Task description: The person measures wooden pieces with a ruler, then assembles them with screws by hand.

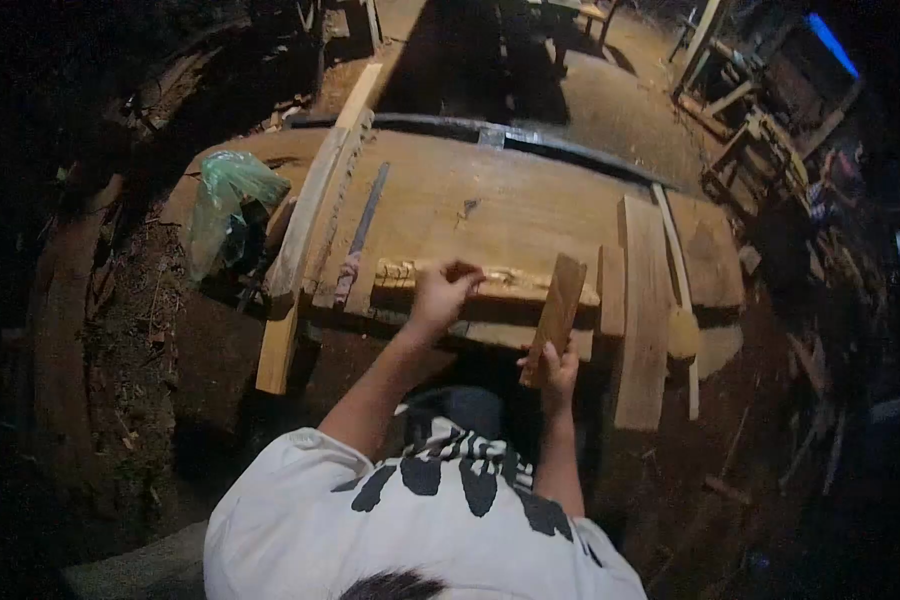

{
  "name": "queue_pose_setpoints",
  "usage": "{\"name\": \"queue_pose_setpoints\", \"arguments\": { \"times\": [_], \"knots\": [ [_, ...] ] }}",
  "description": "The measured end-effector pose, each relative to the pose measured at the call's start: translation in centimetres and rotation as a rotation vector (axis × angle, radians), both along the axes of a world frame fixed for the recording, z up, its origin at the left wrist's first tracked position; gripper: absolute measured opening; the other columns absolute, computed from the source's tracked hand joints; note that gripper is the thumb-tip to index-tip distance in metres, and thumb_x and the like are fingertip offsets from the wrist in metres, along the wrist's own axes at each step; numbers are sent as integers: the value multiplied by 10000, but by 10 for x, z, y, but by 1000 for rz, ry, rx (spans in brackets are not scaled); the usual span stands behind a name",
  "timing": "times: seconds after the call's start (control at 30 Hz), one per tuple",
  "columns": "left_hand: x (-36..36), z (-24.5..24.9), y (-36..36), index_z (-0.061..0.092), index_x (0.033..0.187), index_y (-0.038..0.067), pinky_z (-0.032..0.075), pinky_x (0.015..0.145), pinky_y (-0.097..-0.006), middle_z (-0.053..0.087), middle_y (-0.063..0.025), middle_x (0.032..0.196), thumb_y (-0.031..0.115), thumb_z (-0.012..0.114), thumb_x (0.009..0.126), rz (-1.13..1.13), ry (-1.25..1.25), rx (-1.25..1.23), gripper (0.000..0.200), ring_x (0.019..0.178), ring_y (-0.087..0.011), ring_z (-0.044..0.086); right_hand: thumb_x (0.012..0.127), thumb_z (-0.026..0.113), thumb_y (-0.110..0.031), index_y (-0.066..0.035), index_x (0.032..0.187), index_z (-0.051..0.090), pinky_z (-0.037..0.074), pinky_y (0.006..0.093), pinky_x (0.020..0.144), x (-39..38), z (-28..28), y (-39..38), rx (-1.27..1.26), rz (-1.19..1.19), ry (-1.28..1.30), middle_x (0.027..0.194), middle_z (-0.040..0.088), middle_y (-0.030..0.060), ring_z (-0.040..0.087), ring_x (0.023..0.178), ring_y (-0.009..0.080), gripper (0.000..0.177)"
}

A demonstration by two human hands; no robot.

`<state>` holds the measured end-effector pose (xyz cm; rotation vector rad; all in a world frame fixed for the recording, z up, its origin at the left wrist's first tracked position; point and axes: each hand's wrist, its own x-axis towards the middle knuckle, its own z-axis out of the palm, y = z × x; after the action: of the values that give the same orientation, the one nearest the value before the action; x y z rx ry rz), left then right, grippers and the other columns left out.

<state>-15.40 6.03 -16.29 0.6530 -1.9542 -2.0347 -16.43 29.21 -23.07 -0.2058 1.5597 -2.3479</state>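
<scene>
At the near edge of the worktop (530,210), the left hand (444,287) sits on top of a carved strip (515,285) of pale wood. Its fingers are bunched together and pressed down on the strip; I cannot tell whether they also pinch a small tool. The strip lies flat with its long axis running side to side, so most of its length stretches away to the right of that hand.

The right hand (554,372) is lower, nearer the body and off the worktop edge. It is clamped around the bottom end of a wooden slat (558,305). The slat stands up, leaning slightly right, and its top end crosses the right part of the carved strip, near the left hand but apart from it.

Left of the carved strip a dark file (363,232) lies pointing away, then a long board (300,235) and a green plastic bag (232,195). Right of the strip lie flat planks (642,310).
</scene>
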Motion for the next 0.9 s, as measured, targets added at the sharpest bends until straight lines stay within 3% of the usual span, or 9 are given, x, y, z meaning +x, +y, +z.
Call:
{"name": "queue_pose_setpoints", "arguments": {
  "times": [0.1,0.2,0.3,0.37,0.4,0.47,0.5,0.57,0.9],
  "knots": [
    [-3,5,-11,708,956,0,508,656,-276,726,-91,848,120,686,873,-17,-43,-240,148,757,-125,669,963,532,-175,-25,1228,371,601,373,660,2,2,5,44,36,-56,972,637,177,678,818,241,345],
    [-6,7,-12,706,960,7,500,689,-276,720,-66,877,133,699,876,-63,-172,-285,151,798,-116,656,963,529,-171,-24,1239,374,600,370,657,0,-5,6,21,47,0,981,637,183,680,823,233,349],
    [-10,-9,-13,729,924,43,494,644,-282,708,-81,849,119,718,848,1,-20,-344,108,731,-148,654,951,551,-191,-12,1245,373,592,357,668,3,4,1,33,-8,-4,945,650,187,682,767,235,387],
    [-13,-11,-17,750,897,97,460,722,-322,691,-66,865,167,742,823,97,29,-709,102,797,-178,634,957,537,-177,-20,1250,375,596,366,675,3,-1,4,28,19,-14,974,639,180,681,806,235,370],
    [-15,-13,-19,750,897,97,460,722,-322,691,-66,865,167,742,823,96,25,-710,102,797,-178,634,964,523,-163,-28,1256,377,600,374,682,2,-3,6,21,47,-19,1003,628,174,680,846,234,353],
    [-18,-5,-20,766,875,155,356,853,-383,675,-30,906,261,756,800,85,37,-995,130,941,-196,587,966,520,-160,-28,1257,377,600,373,690,0,-5,8,15,62,-6,1008,622,168,677,865,236,350],
    [-19,-3,-19,766,875,155,356,853,-383,675,-30,906,261,756,800,83,33,-995,130,941,-196,587,968,517,-157,-29,1258,376,600,372,697,0,-6,8,11,79,11,1013,616,163,675,884,237,347],
    [-23,-1,-18,769,884,180,235,917,-407,673,10,939,333,750,788,-8,0,-908,182,1029,-189,533,969,518,-157,-28,1255,377,601,371,702,2,-5,8,23,72,4,1012,615,161,673,893,238,344],
    [-32,-8,-6,762,856,179,221,907,-407,665,44,924,263,757,791,-104,-83,-927,106,1026,-151,535,967,522,-155,-23,1248,363,601,373,730,2,-10,7,30,42,-5,1020,610,173,669,892,233,348]
  ]
}}
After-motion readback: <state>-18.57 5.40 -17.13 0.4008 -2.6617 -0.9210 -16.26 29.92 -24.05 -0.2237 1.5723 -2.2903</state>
